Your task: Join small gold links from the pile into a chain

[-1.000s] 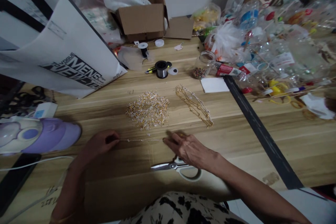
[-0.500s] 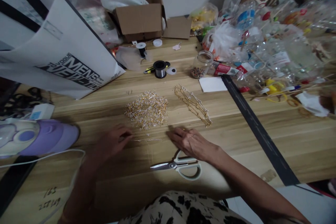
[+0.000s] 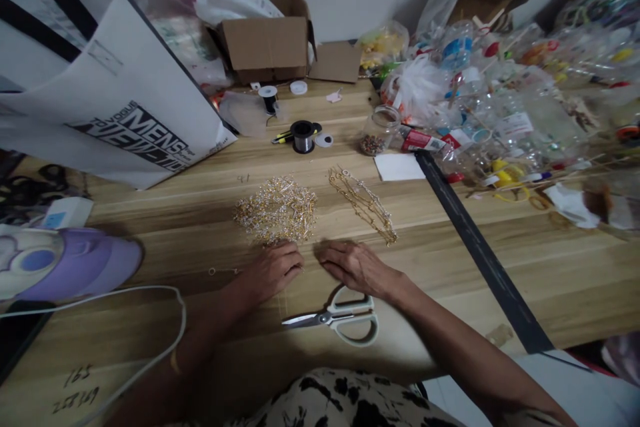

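"What lies farthest left?"

"A white cable [image 3: 184, 315] loops left of the glittering pile [image 3: 277, 209] and on its near side, close to the left forearm [image 3: 203, 333]; a snag there could drag it across the work."

"And the thin chain?"

"The thin chain [image 3: 235, 271], ringed at one end, lies near-left of the pile and vanishes at the left hand [image 3: 273, 270], whose curled fingers reach the pile's near edge. Whether they grip anything cannot be told. A careless sweep could scatter the pile or tangle the chain."

"Farther right?"

"The scissors [image 3: 325, 318] rest on the pile's near side, just beside the right hand [image 3: 353, 265]; a backward slip might knock them. That hand, near-right of the pile, has bent fingers drawn together, any grip hidden."

"And last?"

"Gold and silver strands [image 3: 373, 196] lie right of the pile, near the right hand; a brushing knuckle could tangle them."
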A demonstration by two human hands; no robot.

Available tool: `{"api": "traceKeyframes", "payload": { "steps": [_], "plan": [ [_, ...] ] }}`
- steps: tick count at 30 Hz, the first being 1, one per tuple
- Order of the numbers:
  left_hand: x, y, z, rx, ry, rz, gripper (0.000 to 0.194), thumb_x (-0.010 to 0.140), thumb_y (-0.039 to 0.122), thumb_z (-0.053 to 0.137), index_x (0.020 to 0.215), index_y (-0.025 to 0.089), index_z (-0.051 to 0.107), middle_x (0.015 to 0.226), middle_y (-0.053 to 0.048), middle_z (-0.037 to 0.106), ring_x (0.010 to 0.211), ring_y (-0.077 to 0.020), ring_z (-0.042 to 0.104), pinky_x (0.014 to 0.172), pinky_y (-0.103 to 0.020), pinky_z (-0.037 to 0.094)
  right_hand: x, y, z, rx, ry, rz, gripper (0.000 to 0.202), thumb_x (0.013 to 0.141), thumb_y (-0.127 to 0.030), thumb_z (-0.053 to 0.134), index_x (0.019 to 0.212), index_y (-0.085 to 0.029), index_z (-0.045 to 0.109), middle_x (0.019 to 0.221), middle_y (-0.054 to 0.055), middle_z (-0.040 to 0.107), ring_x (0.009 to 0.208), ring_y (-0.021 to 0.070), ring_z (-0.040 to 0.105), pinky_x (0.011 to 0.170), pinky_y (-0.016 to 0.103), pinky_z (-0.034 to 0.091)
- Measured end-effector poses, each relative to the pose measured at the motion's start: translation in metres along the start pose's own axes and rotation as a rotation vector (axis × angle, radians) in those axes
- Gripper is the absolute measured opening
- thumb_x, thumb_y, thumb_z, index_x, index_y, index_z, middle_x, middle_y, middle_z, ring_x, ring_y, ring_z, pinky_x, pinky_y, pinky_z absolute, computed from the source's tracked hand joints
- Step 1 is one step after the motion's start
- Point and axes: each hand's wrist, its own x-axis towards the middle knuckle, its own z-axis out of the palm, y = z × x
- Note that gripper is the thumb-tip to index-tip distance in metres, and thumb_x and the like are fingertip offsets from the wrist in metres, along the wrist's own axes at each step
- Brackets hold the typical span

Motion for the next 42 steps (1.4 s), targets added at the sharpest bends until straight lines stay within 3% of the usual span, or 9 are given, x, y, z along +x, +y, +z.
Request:
{"api": "traceKeyframes", "payload": {
  "steps": [8,26,31,42],
  "plan": [
    [0.001,0.003,0.000,0.088,-0.025,0.013,0.024,0.094,0.020,0.043,0.079,0.015,0.061,0.082,-0.004,0.059,0.081,-0.0178,0.052,0.073,-0.029,0.039,0.002,0.000,0.001,0.012,-0.001,0.025,0.014,0.095,-0.018,0.042,0.094,-0.016,0.055,0.089,0.006,0.061,0.082,0.0154,0.059,0.074,0.025,0.046],
    [0.000,0.011,-0.008,0.157,0.017,0.125,0.030,0.095,0.020,0.040,0.072,0.017,0.059,0.076,-0.004,0.057,0.073,-0.0170,0.049,0.066,-0.030,0.036,0.005,-0.001,0.004,0.037,0.030,0.041,0.013,0.095,-0.017,0.043,0.091,-0.016,0.055,0.084,0.004,0.060,0.078,0.0146,0.058,0.073,0.025,0.046],
    [0.000,0.008,-0.002,0.175,0.033,0.126,0.029,0.095,0.020,0.037,0.077,0.016,0.059,0.079,-0.004,0.057,0.075,-0.0168,0.050,0.068,-0.030,0.037,0.005,0.000,0.007,0.022,0.033,0.048,0.013,0.095,-0.018,0.043,0.091,-0.017,0.055,0.085,0.005,0.060,0.079,0.0150,0.058,0.073,0.025,0.046],
    [-0.001,0.006,0.017,0.148,0.189,0.069,0.025,0.093,0.019,0.038,0.076,0.016,0.056,0.077,-0.004,0.056,0.073,-0.0170,0.050,0.067,-0.031,0.040,0.007,-0.002,0.006,0.015,0.038,0.055,0.013,0.094,-0.016,0.042,0.090,-0.017,0.054,0.084,0.004,0.060,0.077,0.0140,0.058,0.072,0.024,0.044]
  ]
}}
